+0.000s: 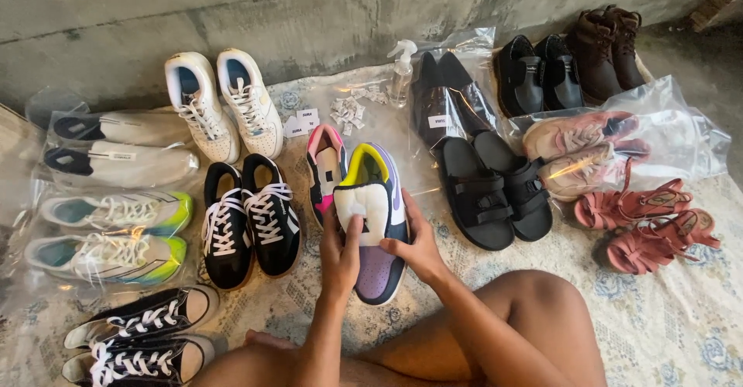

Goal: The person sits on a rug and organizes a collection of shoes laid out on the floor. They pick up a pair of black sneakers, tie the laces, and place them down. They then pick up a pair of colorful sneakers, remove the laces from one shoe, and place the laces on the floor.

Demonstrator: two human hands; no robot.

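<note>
- Purple sneaker (379, 263) with a yellow lining and a puffy white tongue is in both hands, low over the patterned mat (658, 333) on the floor.
- Left hand (339, 254) grips the sneaker's left side, with the thumb pressed on the white tongue.
- Right hand (418, 244) grips the sneaker's right side, fingers curled around its edge.
- Its partner, a pink and black sneaker (325, 172), lies on the mat just beside it, to the left.
- Black sneakers with white laces (248, 224) sit further left.
- White sneakers (224, 104) stand near the wall.
- Black sandals (499, 193) lie to the right of the hands.
- Red strappy sandals (650, 224) lie far right, well apart from the hands.
- Small spray bottle (401, 73) stands upright near the wall.
- Several other shoes lie in clear plastic bags on both sides.
</note>
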